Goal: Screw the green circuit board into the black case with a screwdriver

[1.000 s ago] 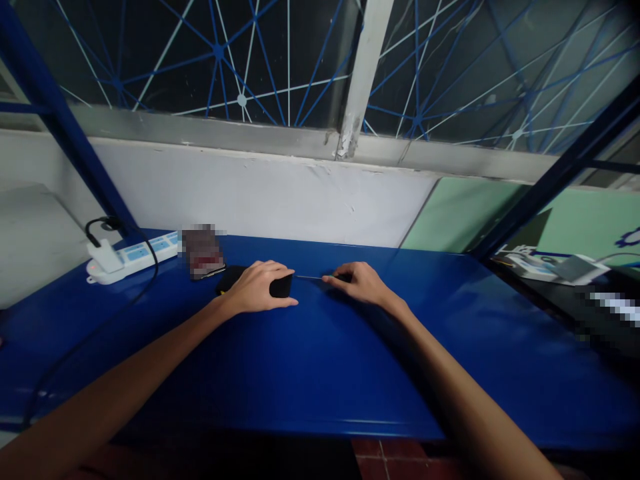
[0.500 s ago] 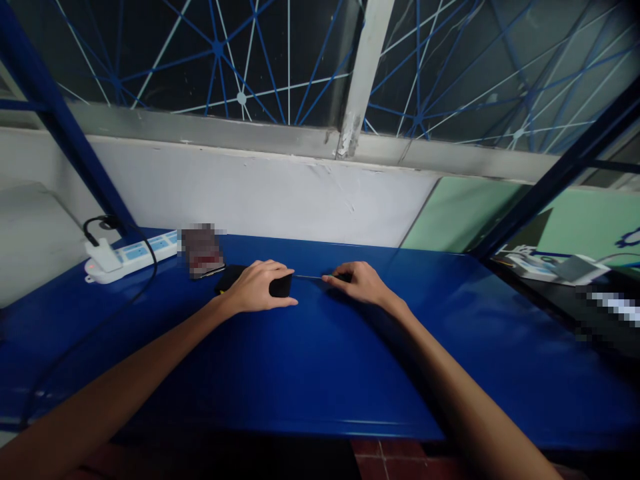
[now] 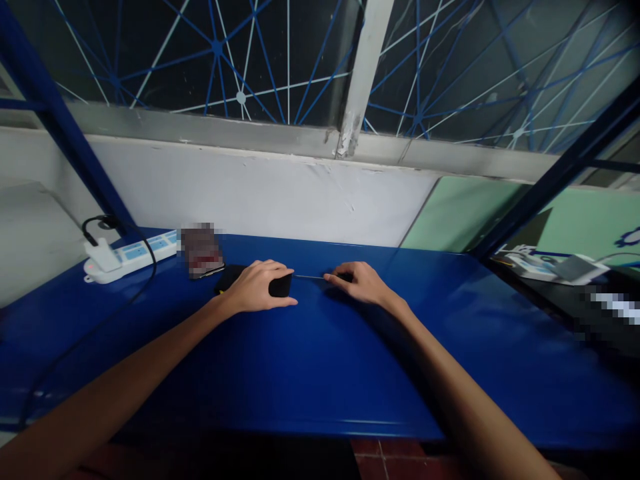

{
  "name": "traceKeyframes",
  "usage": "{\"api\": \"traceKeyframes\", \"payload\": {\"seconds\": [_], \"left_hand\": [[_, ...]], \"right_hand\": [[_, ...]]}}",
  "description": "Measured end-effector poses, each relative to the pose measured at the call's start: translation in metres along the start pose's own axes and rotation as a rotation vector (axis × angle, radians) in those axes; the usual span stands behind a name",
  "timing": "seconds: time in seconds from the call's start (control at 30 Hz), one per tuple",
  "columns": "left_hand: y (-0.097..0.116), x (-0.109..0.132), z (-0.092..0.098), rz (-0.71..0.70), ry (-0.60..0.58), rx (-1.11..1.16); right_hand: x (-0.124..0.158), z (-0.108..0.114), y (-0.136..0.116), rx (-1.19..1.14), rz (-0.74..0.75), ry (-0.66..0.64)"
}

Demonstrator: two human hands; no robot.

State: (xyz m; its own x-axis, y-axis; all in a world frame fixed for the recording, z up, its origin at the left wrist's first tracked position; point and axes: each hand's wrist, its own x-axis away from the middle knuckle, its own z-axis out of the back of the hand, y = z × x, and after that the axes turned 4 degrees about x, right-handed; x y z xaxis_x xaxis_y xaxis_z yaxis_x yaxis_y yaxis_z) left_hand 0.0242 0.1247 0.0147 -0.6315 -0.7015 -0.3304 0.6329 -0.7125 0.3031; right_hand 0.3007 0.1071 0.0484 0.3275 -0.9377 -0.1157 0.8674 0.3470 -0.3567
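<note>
My left hand (image 3: 256, 285) is wrapped over a black box-like object (image 3: 281, 287) and holds it down on the blue table. Its fingers and thumb grip the object's two long sides, and part of the object shows behind the wrist. My right hand (image 3: 364, 283) pinches the handle end of a thin screwdriver (image 3: 309, 277). The metal shaft points left, roughly level, with its tip at or close to the right-hand end of the black object. Whether the tip touches it I cannot tell. Most of the handle is hidden by the fingers.
A white power strip (image 3: 163, 244) with a plug and black cable lies at the back left. Beside it is a blurred dark flat item (image 3: 203, 252). Blue frame posts rise at both table sides. White items (image 3: 537, 265) sit at the far right.
The fingers of my right hand have shifted slightly round the screwdriver's handle. My left hand and the black object have stayed in place.
</note>
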Motion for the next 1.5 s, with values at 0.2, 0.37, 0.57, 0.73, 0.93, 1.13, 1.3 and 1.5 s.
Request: {"api": "traceKeyframes", "payload": {"seconds": [0.2, 0.37, 0.57, 0.73, 0.93, 1.13, 1.3, 1.5], "left_hand": [[-0.001, 0.000, 0.000, 0.009, -0.007, -0.002], [-0.001, 0.000, 0.000, 0.023, -0.017, 0.000], [0.000, 0.000, 0.000, 0.019, -0.028, -0.008], [0.000, 0.000, 0.000, 0.033, -0.025, -0.009], [0.000, -0.001, 0.001, 0.030, -0.027, -0.008], [0.001, 0.000, 0.001, 0.021, -0.015, -0.006], [0.003, 0.001, 0.003, 0.021, -0.033, 0.013], [0.003, 0.000, 0.003, 0.019, -0.043, 0.021]], "right_hand": [[-0.004, -0.003, 0.011, -0.115, 0.067, -0.008], [-0.005, -0.005, 0.012, -0.148, 0.045, 0.034], [-0.005, -0.007, 0.007, -0.028, 0.060, 0.006], [-0.002, -0.006, 0.000, 0.036, 0.030, -0.041], [-0.001, -0.001, -0.005, 0.091, 0.006, -0.063], [-0.003, -0.002, 0.001, 0.145, 0.000, -0.035], [-0.002, -0.004, -0.002, 0.147, 0.007, -0.022], [0.001, 0.001, -0.006, 0.155, 0.042, 0.022]]}}
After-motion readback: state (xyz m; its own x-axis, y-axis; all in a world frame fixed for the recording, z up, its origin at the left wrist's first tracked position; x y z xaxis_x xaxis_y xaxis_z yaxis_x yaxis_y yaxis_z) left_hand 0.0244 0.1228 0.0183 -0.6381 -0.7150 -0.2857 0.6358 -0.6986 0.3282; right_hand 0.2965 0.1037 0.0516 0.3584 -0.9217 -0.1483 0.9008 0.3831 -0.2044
